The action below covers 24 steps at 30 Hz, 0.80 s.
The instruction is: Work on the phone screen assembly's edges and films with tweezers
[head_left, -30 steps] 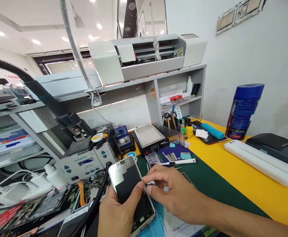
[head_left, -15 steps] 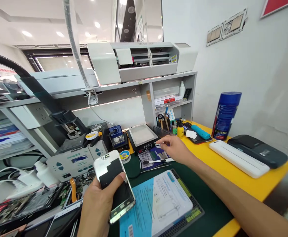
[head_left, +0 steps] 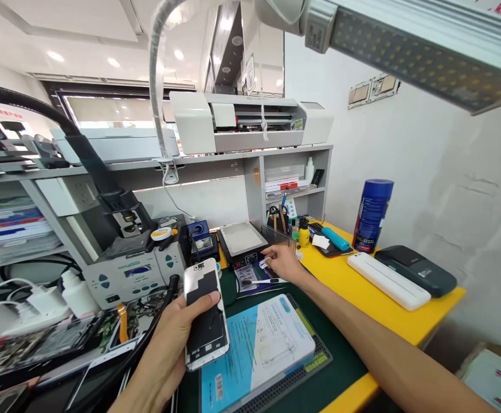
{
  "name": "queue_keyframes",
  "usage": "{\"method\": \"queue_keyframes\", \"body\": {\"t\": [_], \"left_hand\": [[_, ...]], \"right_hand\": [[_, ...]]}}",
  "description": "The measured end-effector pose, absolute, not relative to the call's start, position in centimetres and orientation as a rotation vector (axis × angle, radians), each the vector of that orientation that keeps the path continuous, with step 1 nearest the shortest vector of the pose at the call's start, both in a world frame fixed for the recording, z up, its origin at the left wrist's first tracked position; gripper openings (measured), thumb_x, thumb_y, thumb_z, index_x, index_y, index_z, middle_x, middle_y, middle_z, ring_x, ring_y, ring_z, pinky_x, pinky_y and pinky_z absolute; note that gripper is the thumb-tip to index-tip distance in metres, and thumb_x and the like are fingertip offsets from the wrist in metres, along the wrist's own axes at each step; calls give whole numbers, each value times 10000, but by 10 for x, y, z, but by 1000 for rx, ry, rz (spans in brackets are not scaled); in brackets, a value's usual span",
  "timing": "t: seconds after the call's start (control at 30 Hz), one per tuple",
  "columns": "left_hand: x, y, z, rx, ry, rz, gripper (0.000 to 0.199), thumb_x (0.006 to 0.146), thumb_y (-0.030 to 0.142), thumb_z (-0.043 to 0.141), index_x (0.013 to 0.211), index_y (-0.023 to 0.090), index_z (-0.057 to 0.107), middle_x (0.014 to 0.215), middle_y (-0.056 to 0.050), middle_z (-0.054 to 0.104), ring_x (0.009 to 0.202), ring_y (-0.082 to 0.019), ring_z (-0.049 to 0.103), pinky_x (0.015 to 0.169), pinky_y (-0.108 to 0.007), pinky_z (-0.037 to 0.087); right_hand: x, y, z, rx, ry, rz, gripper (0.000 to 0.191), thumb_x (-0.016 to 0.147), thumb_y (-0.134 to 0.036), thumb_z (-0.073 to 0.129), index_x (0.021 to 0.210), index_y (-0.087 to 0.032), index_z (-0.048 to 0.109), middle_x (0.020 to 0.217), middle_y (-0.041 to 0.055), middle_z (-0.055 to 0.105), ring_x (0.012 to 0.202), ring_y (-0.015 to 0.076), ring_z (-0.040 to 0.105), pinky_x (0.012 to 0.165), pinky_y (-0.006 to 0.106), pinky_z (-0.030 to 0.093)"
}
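Observation:
My left hand [head_left: 177, 327] grips a white-framed phone part [head_left: 206, 321] with a black patch on its face, thumb across its front. My right hand [head_left: 282, 263] reaches to the front right corner of a black device with a pale square plate [head_left: 242, 238]; its fingers are bent close together near the dial. Just below those fingers is a small silvery piece, too small to identify, over a purple packet [head_left: 245, 273]. A black-and-white brush [head_left: 264, 281] lies in front. Beneath and right of the phone part sits a blue and white box [head_left: 261, 344].
Grey control units [head_left: 130, 278] and piled phone parts [head_left: 57, 344] fill the left. Right are a yellow bottle [head_left: 304, 234], a blue can [head_left: 371, 215] and a white bar device [head_left: 388, 281]. A lamp [head_left: 422, 51] hangs overhead.
The view has shifted, bringing the overhead lamp in. The phone part stands more upright in my left hand. My right hand has moved closer to the dial on the black device.

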<state>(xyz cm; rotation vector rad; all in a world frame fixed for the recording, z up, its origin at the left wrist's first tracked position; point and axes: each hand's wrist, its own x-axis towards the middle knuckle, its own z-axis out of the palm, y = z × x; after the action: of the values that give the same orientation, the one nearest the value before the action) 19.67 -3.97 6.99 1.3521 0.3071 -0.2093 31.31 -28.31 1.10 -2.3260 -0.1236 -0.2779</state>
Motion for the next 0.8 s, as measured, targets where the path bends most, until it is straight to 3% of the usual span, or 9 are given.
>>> {"method": "queue_keyframes", "body": {"t": [0.17,0.37,0.5,0.6,0.8], "left_hand": [[198,-39,66,1353,286,-232,325,659,280,812,911,160,644,641,-45,704,484,-168,635,490,-290,553],[197,-40,66,1365,302,-118,410,662,253,792,1034,187,633,750,-64,747,547,-205,681,500,-317,563],[191,-43,70,1380,294,3,448,656,276,797,1057,174,624,772,-71,751,552,-199,679,515,-304,556],[188,-46,70,1380,252,53,436,655,308,803,1033,175,629,785,-55,745,571,-187,672,537,-295,555],[184,-49,65,1386,228,121,388,642,359,806,938,175,635,687,11,677,539,-146,595,506,-267,522]], "right_hand": [[310,-281,15,-2288,-37,-408,268,940,-301,586,1171,-165,595,1208,84,607,1037,225,619,878,438,525],[288,-278,35,-2137,-37,-424,260,941,-314,581,1149,-160,601,1206,84,604,1043,226,612,884,441,516],[260,-256,48,-1971,-224,-148,247,951,-352,561,1041,-134,633,967,45,669,807,161,654,704,329,550],[236,-237,54,-1830,-390,94,273,937,-371,546,953,-134,679,860,49,692,683,129,629,526,219,463],[204,-221,57,-1618,-570,478,201,844,-297,589,780,-132,682,713,47,676,650,155,632,512,221,430]]}}
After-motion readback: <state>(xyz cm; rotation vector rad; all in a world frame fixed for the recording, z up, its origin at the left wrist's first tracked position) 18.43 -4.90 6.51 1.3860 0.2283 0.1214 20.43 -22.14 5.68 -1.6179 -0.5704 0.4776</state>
